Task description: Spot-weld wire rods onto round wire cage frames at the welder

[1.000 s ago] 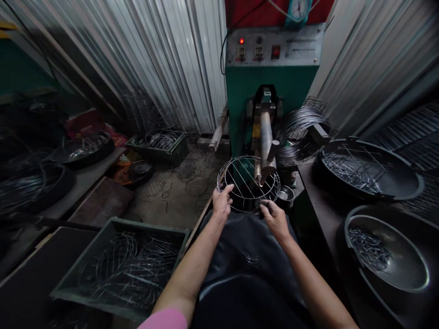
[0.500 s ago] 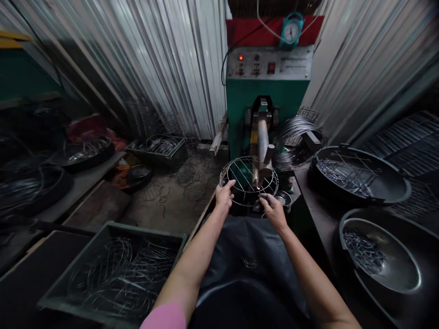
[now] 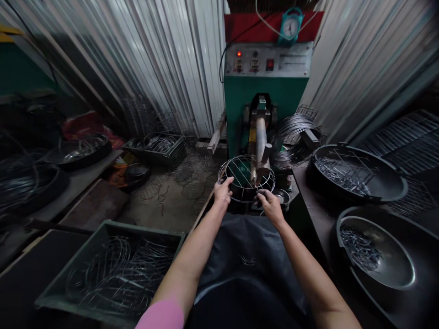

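Observation:
A round wire rack [image 3: 245,188] with parallel cross wires lies level under the welding arm [image 3: 261,137] of a green spot welder [image 3: 236,98]. My left hand [image 3: 223,192] grips the rack's left front rim, thumb on top. Close to the copper-coloured electrode tip [image 3: 254,177], my right hand [image 3: 269,204] has its fingers pinched together at the front right of the rim. Whether those fingertips hold the rim itself or a small wire piece is too small to tell. A dark apron [image 3: 254,246] covers my lap below the rack.
At lower left stands a green bin [image 3: 109,226] of bent wires. A wire coil [image 3: 293,137] hangs right of the welder. Two dark pans [image 3: 391,183] with short wire pieces, one holding a metal bowl [image 3: 394,262], stand at right. Loose wire rings [image 3: 194,189] litter the floor.
A small orange glow at the electrode tip is gone. My right fingers have moved slightly closer to the rim and tip. My left hand keeps its grip; the view has shifted a little.

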`<state>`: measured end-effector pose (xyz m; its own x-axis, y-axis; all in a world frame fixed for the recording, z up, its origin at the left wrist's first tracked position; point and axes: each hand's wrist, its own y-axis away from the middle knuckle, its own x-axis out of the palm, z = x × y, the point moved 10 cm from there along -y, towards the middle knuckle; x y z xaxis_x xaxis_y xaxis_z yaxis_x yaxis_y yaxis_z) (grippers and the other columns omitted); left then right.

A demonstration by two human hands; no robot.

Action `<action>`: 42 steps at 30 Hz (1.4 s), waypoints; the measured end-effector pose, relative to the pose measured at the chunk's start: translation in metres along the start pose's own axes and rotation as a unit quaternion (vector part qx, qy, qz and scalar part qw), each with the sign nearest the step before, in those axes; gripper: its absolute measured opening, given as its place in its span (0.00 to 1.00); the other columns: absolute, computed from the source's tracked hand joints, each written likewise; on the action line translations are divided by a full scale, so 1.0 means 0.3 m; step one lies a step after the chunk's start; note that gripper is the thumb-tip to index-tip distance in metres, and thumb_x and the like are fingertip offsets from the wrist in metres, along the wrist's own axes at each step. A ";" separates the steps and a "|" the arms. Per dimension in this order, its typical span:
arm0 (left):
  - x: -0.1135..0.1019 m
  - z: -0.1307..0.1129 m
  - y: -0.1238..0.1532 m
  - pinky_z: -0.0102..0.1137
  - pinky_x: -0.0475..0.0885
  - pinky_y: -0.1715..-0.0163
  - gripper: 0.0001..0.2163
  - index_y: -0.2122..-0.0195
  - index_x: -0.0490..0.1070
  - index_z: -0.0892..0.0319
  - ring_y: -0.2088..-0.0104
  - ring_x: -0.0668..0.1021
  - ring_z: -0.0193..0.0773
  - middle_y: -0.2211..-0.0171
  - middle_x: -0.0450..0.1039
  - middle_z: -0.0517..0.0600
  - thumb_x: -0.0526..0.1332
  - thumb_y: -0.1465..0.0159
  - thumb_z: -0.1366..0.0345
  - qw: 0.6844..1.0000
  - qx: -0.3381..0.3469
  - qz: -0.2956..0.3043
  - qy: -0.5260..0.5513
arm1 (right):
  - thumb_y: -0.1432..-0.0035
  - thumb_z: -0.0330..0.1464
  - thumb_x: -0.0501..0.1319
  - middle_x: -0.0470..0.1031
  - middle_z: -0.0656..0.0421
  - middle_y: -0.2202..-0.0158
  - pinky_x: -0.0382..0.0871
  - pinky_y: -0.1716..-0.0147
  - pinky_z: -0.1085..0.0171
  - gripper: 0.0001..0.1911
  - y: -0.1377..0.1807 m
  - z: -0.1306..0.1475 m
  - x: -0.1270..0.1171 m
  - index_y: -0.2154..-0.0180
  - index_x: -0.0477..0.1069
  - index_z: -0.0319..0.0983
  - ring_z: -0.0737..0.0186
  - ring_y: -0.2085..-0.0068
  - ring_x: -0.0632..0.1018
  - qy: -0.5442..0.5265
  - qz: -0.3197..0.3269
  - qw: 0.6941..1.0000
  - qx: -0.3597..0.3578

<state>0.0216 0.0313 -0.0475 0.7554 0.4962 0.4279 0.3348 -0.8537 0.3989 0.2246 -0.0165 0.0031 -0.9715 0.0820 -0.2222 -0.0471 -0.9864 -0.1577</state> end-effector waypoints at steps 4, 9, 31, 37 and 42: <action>-0.005 0.007 -0.004 0.20 0.45 0.88 0.24 0.69 0.57 0.58 0.87 0.54 0.20 0.83 0.53 0.35 0.71 0.62 0.65 1.000 -0.006 -0.010 -0.007 | 0.47 0.42 0.56 0.73 0.59 0.74 0.67 0.76 0.68 0.15 -0.005 -0.008 0.002 0.65 0.68 0.37 0.67 0.78 0.74 -0.011 -0.001 1.000 0.007; -0.008 0.001 -0.002 0.20 0.49 0.88 0.24 0.68 0.60 0.59 0.86 0.57 0.21 0.81 0.56 0.37 0.73 0.61 0.62 0.999 -0.004 -0.018 -0.028 | 0.48 0.45 0.57 0.74 0.58 0.73 0.69 0.76 0.66 0.18 -0.004 -0.020 0.011 0.65 0.69 0.36 0.66 0.77 0.74 -0.051 -0.005 0.998 0.040; -0.398 0.084 0.203 0.29 0.68 0.59 0.15 0.64 0.72 0.55 0.59 0.72 0.39 0.65 0.69 0.51 0.69 0.54 0.71 0.923 0.214 0.098 -0.306 | 0.46 0.29 0.58 0.75 0.52 0.61 0.67 0.60 0.62 0.12 0.523 -0.338 0.091 0.58 0.72 0.38 0.58 0.61 0.75 0.344 0.233 0.909 0.023; -0.364 0.085 0.236 0.33 0.68 0.57 0.12 0.63 0.72 0.57 0.63 0.73 0.40 0.67 0.71 0.52 0.66 0.50 0.69 0.851 0.325 0.125 -0.393 | 0.42 0.29 0.56 0.73 0.49 0.60 0.63 0.57 0.59 0.09 0.643 -0.310 0.261 0.61 0.74 0.37 0.54 0.57 0.71 0.499 0.337 0.794 -0.077; -0.297 0.109 0.316 0.34 0.69 0.61 0.09 0.60 0.69 0.62 0.65 0.74 0.39 0.68 0.72 0.53 0.58 0.42 0.67 0.702 0.475 0.165 -0.505 | 0.39 0.24 0.50 0.73 0.46 0.60 0.62 0.55 0.58 0.14 0.673 -0.329 0.340 0.63 0.74 0.33 0.52 0.54 0.71 0.532 0.375 0.758 -0.053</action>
<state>0.0046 -0.0991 -0.0742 0.7336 0.2919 -0.6136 -0.0893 -0.8538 -0.5129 0.1388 -0.1933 -0.1463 0.0229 -0.3712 -0.9283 0.4989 -0.8004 0.3324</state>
